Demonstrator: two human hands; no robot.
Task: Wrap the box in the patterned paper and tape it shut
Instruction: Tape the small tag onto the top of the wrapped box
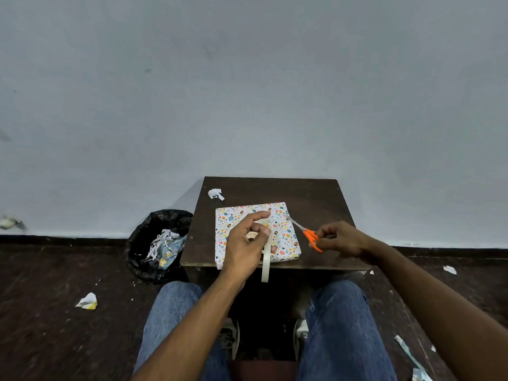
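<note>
The left hand (244, 243) covers the middle of the wrapped box (286, 237) and most of the tape roll (265, 259), so its grip there is unclear. The scissors' (302, 231) blades are blurred. Both arms are cut off at the bottom edge.

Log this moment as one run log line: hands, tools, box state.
left hand: holds tape roll | right hand: grips orange scissors | box: wrapped, on table

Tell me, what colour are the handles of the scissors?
Orange. The scissors show best in the head view, held in the right hand.
</note>
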